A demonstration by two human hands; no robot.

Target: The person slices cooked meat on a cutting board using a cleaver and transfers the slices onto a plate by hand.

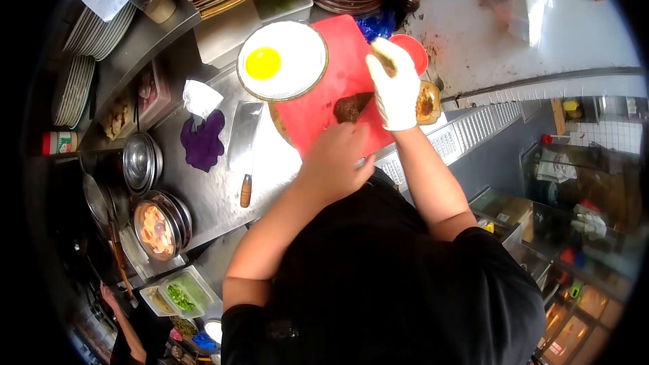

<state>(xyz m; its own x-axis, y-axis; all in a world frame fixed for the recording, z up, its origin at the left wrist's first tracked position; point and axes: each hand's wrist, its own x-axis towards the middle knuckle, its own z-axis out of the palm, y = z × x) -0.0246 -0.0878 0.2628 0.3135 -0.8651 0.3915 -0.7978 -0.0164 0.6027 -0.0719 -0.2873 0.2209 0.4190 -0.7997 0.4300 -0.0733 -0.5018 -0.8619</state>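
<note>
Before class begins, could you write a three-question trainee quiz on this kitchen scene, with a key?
1. Multiple choice: the pale glove is worn on which hand? A) left B) right C) both

2. True or false: the knife lies on the metal counter.

3. Fill in the blank: the brown lump lies on a ____ board.

Key: 1: B, the right hand; the left hand is bare. 2: True. 3: Red.

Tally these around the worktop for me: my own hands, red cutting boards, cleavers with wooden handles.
Own hands: 2, bare left hand and gloved right hand
Red cutting board: 1
Wooden-handled cleaver: 1
Total: 4
</note>
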